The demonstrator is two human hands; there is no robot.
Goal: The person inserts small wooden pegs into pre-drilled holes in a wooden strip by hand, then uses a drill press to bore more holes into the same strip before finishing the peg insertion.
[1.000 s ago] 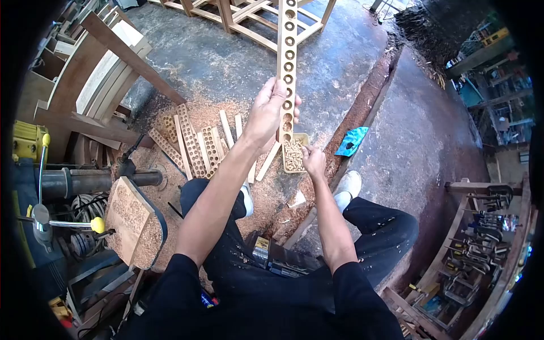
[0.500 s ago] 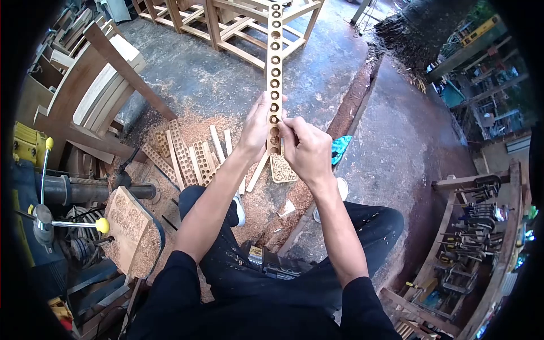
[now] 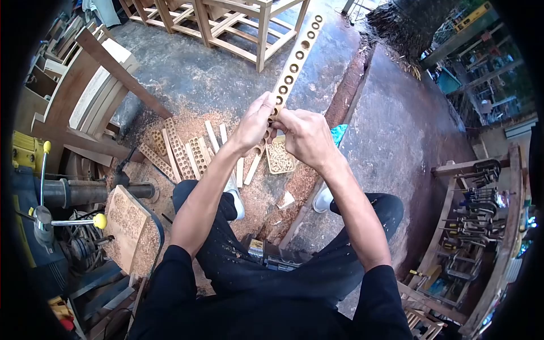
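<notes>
A long pale wooden strip with a row of round holes [image 3: 289, 77] slants up and to the right, away from me. My left hand [image 3: 253, 126] is wrapped round its lower part from the left. The fingers of my right hand [image 3: 306, 136] are pinched together against the strip, just beside the left fingertips; whether they hold something small is hidden. Below the hands, a square container [image 3: 281, 169] full of small pale wooden pieces stands on the floor. More drilled strips [image 3: 180, 156] and plain sticks lie among shavings at the left.
A drill press with yellow-knobbed handles [image 3: 73, 222] and a board on its table [image 3: 127, 229] stand at the left. Wooden frames [image 3: 232, 34] are ahead. A rack of clamps [image 3: 473, 226] is at the right, and a blue cloth [image 3: 339, 134] lies near a floor groove.
The strip has tilted, its far end swinging to the right. My right hand has moved slightly with it, and more of the container of small pieces shows.
</notes>
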